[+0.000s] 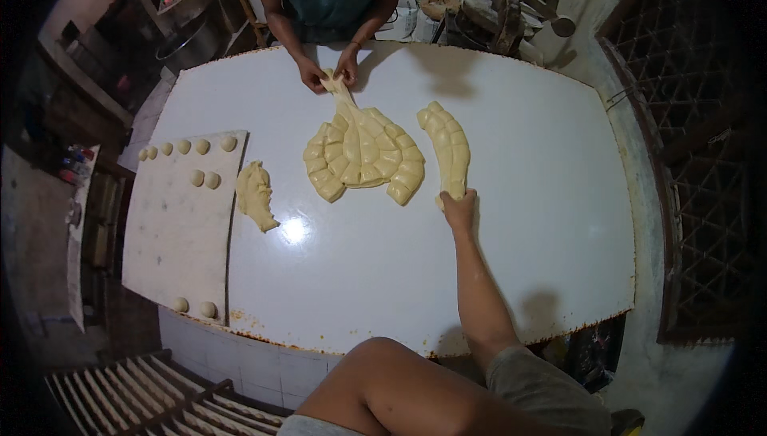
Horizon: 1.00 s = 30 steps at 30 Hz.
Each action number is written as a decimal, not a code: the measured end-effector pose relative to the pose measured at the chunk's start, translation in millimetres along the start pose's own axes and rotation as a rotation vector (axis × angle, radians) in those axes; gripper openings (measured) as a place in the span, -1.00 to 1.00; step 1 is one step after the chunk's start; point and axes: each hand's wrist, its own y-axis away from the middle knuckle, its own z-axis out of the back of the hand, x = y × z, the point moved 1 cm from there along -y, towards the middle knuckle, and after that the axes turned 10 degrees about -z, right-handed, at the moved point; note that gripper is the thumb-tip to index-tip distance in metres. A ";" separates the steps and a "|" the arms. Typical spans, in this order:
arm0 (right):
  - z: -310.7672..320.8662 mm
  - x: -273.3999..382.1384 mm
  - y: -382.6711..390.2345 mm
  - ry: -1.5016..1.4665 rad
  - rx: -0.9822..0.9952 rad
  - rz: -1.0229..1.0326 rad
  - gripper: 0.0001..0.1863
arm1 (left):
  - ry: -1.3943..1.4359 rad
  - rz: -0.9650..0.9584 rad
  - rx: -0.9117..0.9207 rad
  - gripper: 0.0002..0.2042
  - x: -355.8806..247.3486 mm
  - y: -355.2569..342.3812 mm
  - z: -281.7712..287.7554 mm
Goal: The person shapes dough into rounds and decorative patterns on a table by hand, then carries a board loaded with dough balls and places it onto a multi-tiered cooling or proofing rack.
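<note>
My right hand (459,210) reaches across the white table and grips the near end of a long strip of pale yellow dough (449,142). The strip is scored into blocks and lies slightly curved on the table. My left hand is not in view. Left of the strip lies a large, fan-shaped mass of scored dough (363,148). Across the table, a co-worker's two hands (331,74) hold its narrow far end, pulled out into a stretched neck. A smaller torn piece of dough (256,196) rests farther left.
A pale board (180,232) on the table's left bears several round dough balls (212,180). The white table (551,188) has a rusty rim. My bent limb (379,380) is at the near edge. A slatted rack (152,396) stands lower left; a metal machine (495,17) stands behind the table.
</note>
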 end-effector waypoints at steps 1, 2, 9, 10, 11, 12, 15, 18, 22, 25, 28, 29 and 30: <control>7.7 -17.3 15.8 -0.003 0.005 0.015 -0.37 | 0.001 -0.005 0.002 -0.77 -1.6 -3.1 -3.7; 5.5 -26.6 46.4 0.016 0.003 0.014 -0.39 | -0.004 0.009 0.005 -0.78 -4.0 -1.5 -5.7; 3.5 -85.8 269.3 0.160 0.354 0.245 -0.48 | -0.039 0.019 0.023 -0.80 -47.6 -5.2 -49.4; -4.9 -82.2 288.9 0.148 0.373 0.241 -0.48 | -0.046 0.030 0.017 -0.80 -56.0 -3.2 -54.9; -5.9 -82.7 304.1 0.143 0.374 0.229 -0.47 | -0.049 0.022 0.023 -0.80 -63.9 -7.7 -63.7; -25.5 -93.8 295.9 -0.042 0.421 0.195 -0.46 | -0.054 0.016 0.026 -0.81 -73.5 -10.7 -72.2; -40.9 -74.7 297.6 0.077 0.100 0.378 -0.52 | -0.119 0.033 0.017 -0.81 -98.1 -10.6 -83.2; -53.5 -90.8 283.1 0.077 -0.088 0.423 -0.55 | -0.134 0.046 0.057 -0.82 -111.1 -14.0 -101.3; -69.2 -86.5 303.0 -0.001 -0.143 0.461 -0.55 | -0.184 0.097 0.060 -0.83 -134.8 -2.9 -108.9; -60.1 -80.3 300.7 -0.048 -0.077 0.462 -0.55 | -0.205 0.097 0.081 -0.84 -144.8 -6.1 -115.9; -60.4 -78.2 311.8 0.001 -0.034 0.398 -0.61 | -0.231 0.107 0.073 -0.85 -154.2 -5.0 -119.4; -65.4 -78.6 312.9 0.010 -0.052 0.417 -0.61 | -0.239 0.115 0.067 -0.85 -158.3 -2.7 -119.7; -68.5 -77.0 315.9 0.018 -0.068 0.436 -0.61 | -0.248 0.118 0.064 -0.85 -159.5 -1.9 -119.5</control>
